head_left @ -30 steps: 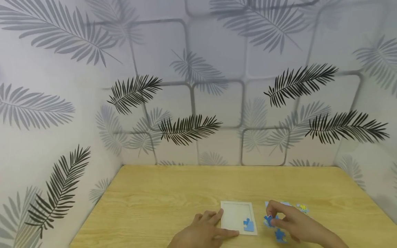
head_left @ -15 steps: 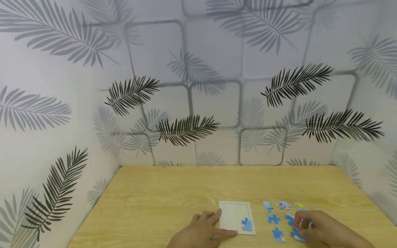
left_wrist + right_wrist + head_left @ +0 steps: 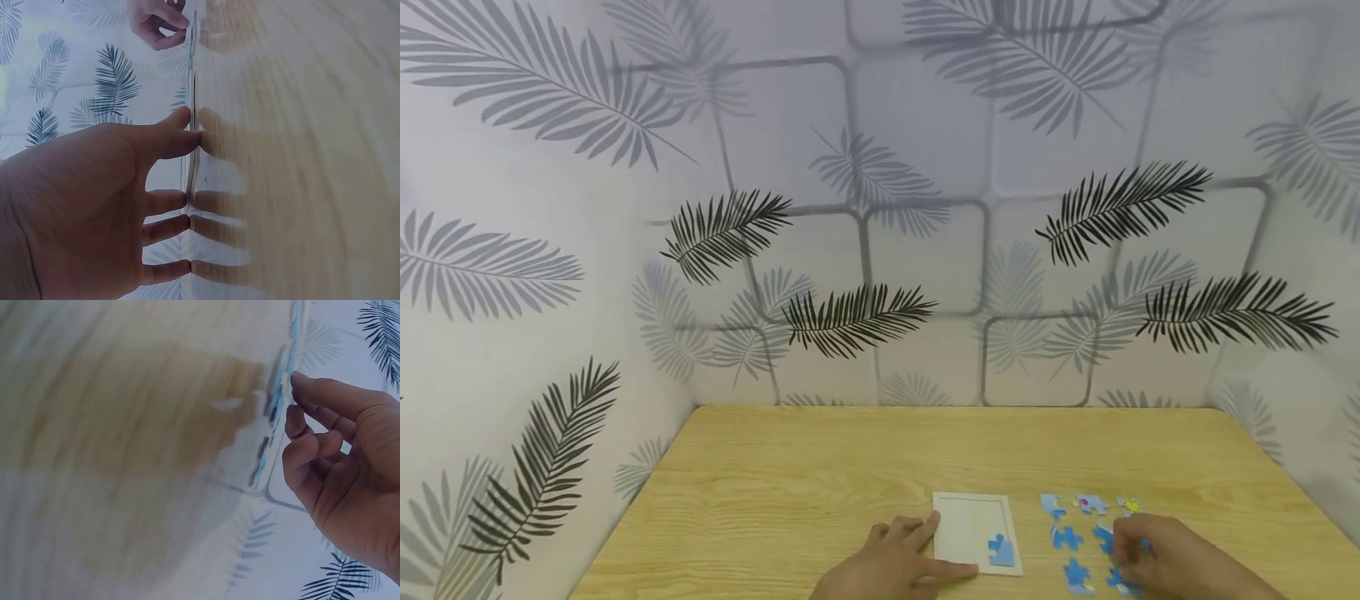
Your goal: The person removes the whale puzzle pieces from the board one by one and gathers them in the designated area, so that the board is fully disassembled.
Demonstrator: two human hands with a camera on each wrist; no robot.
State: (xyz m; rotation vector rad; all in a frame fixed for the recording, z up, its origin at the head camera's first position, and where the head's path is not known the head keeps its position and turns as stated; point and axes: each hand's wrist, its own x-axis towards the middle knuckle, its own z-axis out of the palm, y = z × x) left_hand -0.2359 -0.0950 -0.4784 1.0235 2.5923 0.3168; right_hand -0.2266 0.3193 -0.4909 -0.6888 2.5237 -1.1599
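A white puzzle tray (image 3: 951,533) lies flat on the table, with a blue jigsaw piece (image 3: 1003,553) in its lower right corner. My left hand (image 3: 891,558) rests at the tray's left and lower edges, thumb and fingers extended. The left wrist view shows that hand's fingertips (image 3: 181,270) touching at table level. Over the loose jigsaw pieces (image 3: 1066,537) to the right is my right hand (image 3: 1165,554), partly covering some of them. In the right wrist view its index finger (image 3: 337,397) reaches towards the pieces while other fingers bend; no held piece shows.
Loose pieces lie in rough rows right of the tray, including one with a yellow sun (image 3: 1130,506) at the back. The wooden table (image 3: 820,467) meets a wall (image 3: 925,358) with a leaf pattern behind.
My right hand has let go of a blue jigsaw piece, which now lies right of the tray, and has moved right over other pieces. The left hand stays at the tray.
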